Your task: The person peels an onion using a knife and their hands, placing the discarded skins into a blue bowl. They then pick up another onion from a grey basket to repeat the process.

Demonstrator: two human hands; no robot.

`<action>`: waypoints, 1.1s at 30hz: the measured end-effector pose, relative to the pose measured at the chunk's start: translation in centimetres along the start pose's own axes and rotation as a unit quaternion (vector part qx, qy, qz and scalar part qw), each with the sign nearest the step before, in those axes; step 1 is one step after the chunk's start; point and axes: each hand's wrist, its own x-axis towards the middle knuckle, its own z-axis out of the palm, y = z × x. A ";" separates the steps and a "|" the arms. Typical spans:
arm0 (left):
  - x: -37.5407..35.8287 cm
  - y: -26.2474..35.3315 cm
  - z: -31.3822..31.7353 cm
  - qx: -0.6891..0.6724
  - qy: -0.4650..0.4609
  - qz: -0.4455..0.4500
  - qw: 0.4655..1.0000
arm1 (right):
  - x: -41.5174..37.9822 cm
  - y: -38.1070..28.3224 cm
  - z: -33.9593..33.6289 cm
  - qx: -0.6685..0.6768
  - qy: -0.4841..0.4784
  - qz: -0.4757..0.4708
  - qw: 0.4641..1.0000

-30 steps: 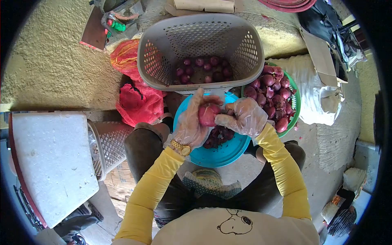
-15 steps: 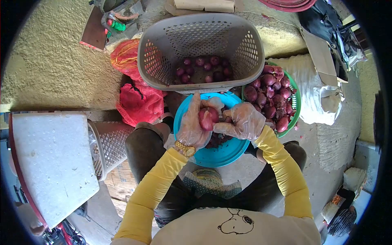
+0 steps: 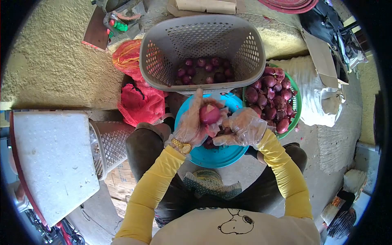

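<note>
My left hand (image 3: 191, 122), in a clear plastic glove, holds a red onion (image 3: 210, 114) above the blue basin (image 3: 220, 157). A pale patch shows on the onion's upper side, and loose skin hangs at its lower edge. Just right of the onion is my right hand (image 3: 244, 125), also gloved, with its fingers curled and its thumb stretched toward the onion. Whatever lies in those fingers is hidden. Dark onion skins (image 3: 209, 143) lie in the basin under my hands.
Beyond the basin stands a grey perforated basket (image 3: 200, 87) with several onions in it. A green basket (image 3: 299, 102) heaped with red onions is at the right. Red net sacks (image 3: 141, 104) lie at the left, near a white foam box (image 3: 53, 163) and another basket (image 3: 112, 143).
The onion has turned in my left hand, so that its pale patch now shows. My right thumb has moved down and away from the onion. Loose skin now hangs below it.
</note>
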 end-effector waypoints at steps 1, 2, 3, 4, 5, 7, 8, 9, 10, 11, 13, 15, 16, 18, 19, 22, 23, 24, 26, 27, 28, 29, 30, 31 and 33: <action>0.0 -0.2 -0.1 0.000 0.000 0.000 1.000 | -0.1 0.1 0.0 0.029 0.019 0.000 0.999; 0.0 -0.4 -0.2 0.006 -0.028 0.009 1.000 | -0.2 0.1 0.0 0.058 0.038 0.000 0.998; 0.2 -0.5 -0.4 0.012 -0.055 0.018 0.998 | -0.1 -0.1 -0.3 0.058 0.038 -0.001 0.998; 0.5 -0.7 -0.9 0.012 -0.055 0.018 0.998 | 0.0 -0.5 -0.7 0.049 0.002 0.007 0.999; 0.9 -0.9 -1.6 0.033 -0.049 0.018 0.998 | 0.1 -0.7 -0.9 0.040 -0.033 0.014 0.999; 1.0 -0.9 -1.8 0.053 -0.042 0.016 0.998 | -0.1 -0.7 0.1 0.055 -0.025 0.009 0.998; 1.0 -0.9 -1.8 0.063 -0.015 0.034 0.997 | -0.2 -0.7 0.4 0.069 -0.017 0.005 0.997; 1.1 -0.8 -1.7 0.073 0.012 0.052 0.996 | -0.2 -0.8 0.3 0.069 -0.017 0.005 0.997; 1.1 -0.7 -1.7 0.072 0.012 0.053 0.996 | -0.2 -0.9 0.0 0.041 -0.053 0.010 0.998; 1.2 -0.4 -1.9 0.069 0.021 0.076 0.994 | -0.2 -1.0 -0.2 0.014 -0.088 0.015 0.996; 1.5 -0.1 -2.2 0.067 0.033 0.100 0.992 | -0.2 -0.8 0.1 0.016 -0.091 0.014 0.996; 1.8 0.0 -2.3 -0.008 0.035 0.122 0.992 | -0.3 -0.4 0.3 0.018 -0.092 0.015 0.996; 1.8 0.2 -2.6 -0.008 0.034 0.121 0.992 | -0.3 -0.1 0.2 -0.010 -0.099 0.029 0.995; 1.5 0.7 -2.8 -0.026 -0.010 0.108 0.994 | -0.6 0.4 0.5 -0.040 -0.107 0.044 0.993; 1.4 0.8 -2.6 -0.026 -0.010 0.110 0.994 | -0.7 0.8 1.1 -0.061 -0.088 0.041 0.993; 0.9 1.0 -1.8 -0.038 -0.010 0.126 0.991 | -0.7 0.9 2.0 -0.088 -0.065 0.056 0.992; 0.9 1.1 -1.6 -0.015 -0.011 0.142 0.990 | -0.7 0.9 2.2 -0.095 -0.062 0.072 0.991; 0.9 1.2 -1.5 0.009 -0.012 0.159 0.987 | -0.8 1.3 2.4 -0.095 -0.061 0.071 0.991; 1.2 0.7 -1.9 -0.017 -0.014 0.175 0.984 | -1.1 2.3 2.5 -0.031 -0.043 0.056 0.997; 1.3 0.6 -1.9 -0.042 -0.016 0.189 0.981 | -1.0 1.9 2.0 -0.031 -0.043 0.056 0.997; 1.5 0.5 -1.9 -0.043 -0.016 0.190 0.981 | -0.9 1.4 1.3 -0.059 -0.029 0.049 0.997; 1.6 0.5 -1.9 -0.049 -0.032 0.193 0.979 | -0.7 0.9 0.6 -0.086 -0.015 0.042 0.995; 1.6 0.5 -1.9 -0.055 -0.047 0.195 0.978 | -0.5 0.7 -0.1 -0.086 -0.015 0.041 0.995; 1.6 0.5 -1.9 -0.055 -0.047 0.195 0.978 | -0.3 0.5 -0.7 -0.080 -0.039 0.057 0.994; 1.4 0.5 -1.8 -0.040 0.036 0.163 0.985 | -0.1 0.5 -1.0 -0.074 -0.063 0.072 0.993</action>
